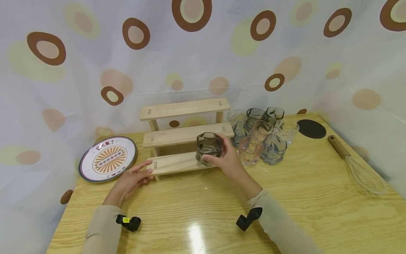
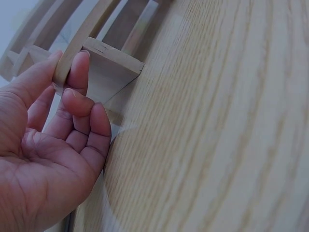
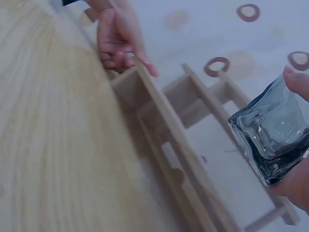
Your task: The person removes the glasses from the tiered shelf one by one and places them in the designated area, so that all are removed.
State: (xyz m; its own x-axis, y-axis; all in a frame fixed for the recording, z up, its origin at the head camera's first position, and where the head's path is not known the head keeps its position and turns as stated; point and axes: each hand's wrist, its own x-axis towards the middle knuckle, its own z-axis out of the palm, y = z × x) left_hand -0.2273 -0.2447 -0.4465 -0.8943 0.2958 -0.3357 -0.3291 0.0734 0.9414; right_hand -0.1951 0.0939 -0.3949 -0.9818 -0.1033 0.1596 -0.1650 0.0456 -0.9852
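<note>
A three-tier wooden step rack (image 1: 177,163) stands at the back of the table. My left hand (image 1: 131,181) pinches the left end of its lowest board, thumb on one face and fingers beneath, as the left wrist view shows at the board's end (image 2: 79,41). My right hand (image 1: 231,160) grips a dark grey, wavy-sided drinking glass (image 1: 208,143) by its sides. In the head view the glass is upright and overlaps the right part of the lowest board. The right wrist view shows the glass (image 3: 270,130) between thumb and fingers.
Several clear, pinkish and grey glasses (image 1: 274,150) stand grouped right of the rack. A patterned plate (image 1: 87,164) lies at the left. Toward the right edge are a black oval mat (image 1: 312,128) and a whisk (image 1: 344,150). A patterned curtain (image 1: 190,63) hangs behind.
</note>
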